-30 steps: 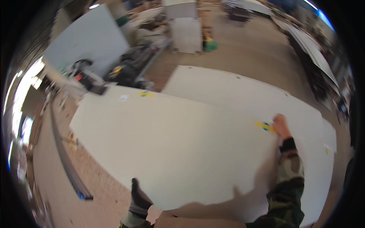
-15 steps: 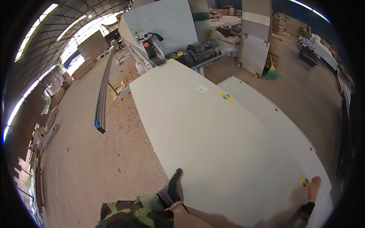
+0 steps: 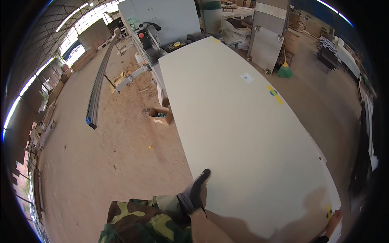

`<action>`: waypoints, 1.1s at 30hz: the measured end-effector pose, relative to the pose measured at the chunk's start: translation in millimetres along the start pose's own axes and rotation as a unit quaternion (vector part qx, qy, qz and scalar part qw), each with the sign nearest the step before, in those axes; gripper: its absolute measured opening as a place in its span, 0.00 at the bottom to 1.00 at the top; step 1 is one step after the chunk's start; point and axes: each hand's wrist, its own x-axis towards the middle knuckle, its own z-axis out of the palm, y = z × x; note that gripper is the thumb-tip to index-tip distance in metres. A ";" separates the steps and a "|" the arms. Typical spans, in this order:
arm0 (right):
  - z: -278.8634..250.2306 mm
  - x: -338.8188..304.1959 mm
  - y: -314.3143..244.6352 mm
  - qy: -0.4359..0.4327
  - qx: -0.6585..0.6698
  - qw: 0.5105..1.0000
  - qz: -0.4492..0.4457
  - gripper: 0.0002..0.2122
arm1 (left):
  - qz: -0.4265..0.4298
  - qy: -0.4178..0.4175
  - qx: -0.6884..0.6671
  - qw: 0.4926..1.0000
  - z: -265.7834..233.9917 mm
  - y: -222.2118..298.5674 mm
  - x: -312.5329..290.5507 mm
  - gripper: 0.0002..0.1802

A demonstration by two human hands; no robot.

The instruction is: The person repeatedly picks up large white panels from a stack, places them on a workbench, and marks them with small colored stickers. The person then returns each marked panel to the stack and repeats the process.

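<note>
A large white panel (image 3: 243,141) stretches from my body toward the machine at the far end. On its face are a small white label (image 3: 246,77) and yellow-and-blue stickers along the right side. My left hand (image 3: 197,190), in a dark and grey glove, grips the left edge, thumb on top and fingers hidden beneath. At the near right corner, my bare right hand (image 3: 334,221) is closed on the right edge beside a sticker; part of it is hard to see. A second white panel (image 3: 326,171) with a hole in its edge shows as a narrow strip underneath.
Beyond the panel stands a machine with a red button (image 3: 141,35). A cardboard box (image 3: 160,115) of small items sits on the floor to the left, near a long roller rail (image 3: 99,85). A green broom (image 3: 285,71) leans by an upright grey board (image 3: 265,44).
The white panel has shifted right in view with both hands on it, now covering most of the second panel and the black motor. The cardboard box has come into sight.
</note>
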 end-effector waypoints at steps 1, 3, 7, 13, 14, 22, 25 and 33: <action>1.2 8.9 1.9 -0.005 -0.002 1.000 0.001 0.07 | 0.018 0.005 -0.034 0.999 12.7 -4.3 8.5 0.38; 3.9 25.4 4.1 0.004 -0.010 0.999 0.039 0.08 | 0.054 0.008 -0.059 0.997 35.1 -7.8 28.2 0.39; 9.3 73.8 12.9 0.034 -0.046 0.997 0.045 0.08 | 0.022 -0.021 -0.086 0.996 78.1 -13.5 71.7 0.38; 20.8 160.6 45.2 -0.006 -0.051 0.999 0.011 0.08 | -0.072 -0.079 -0.074 0.992 140.8 -36.0 128.6 0.35; 22.1 169.4 52.0 -0.017 -0.056 0.998 0.007 0.08 | -0.054 -0.056 -0.060 0.995 153.8 -45.3 132.4 0.34; 61.2 266.0 125.3 -0.086 -0.088 0.992 -0.018 0.04 | -0.092 -0.157 -0.140 0.973 254.2 -118.1 149.5 0.31; 73.7 297.9 149.3 -0.093 -0.078 0.992 -0.023 0.05 | -0.103 -0.145 -0.127 0.976 285.1 -140.9 155.0 0.31; 109.6 348.3 156.8 -0.103 -0.049 0.993 -0.038 0.06 | -0.213 -0.140 -0.211 0.944 320.7 -162.6 161.5 0.29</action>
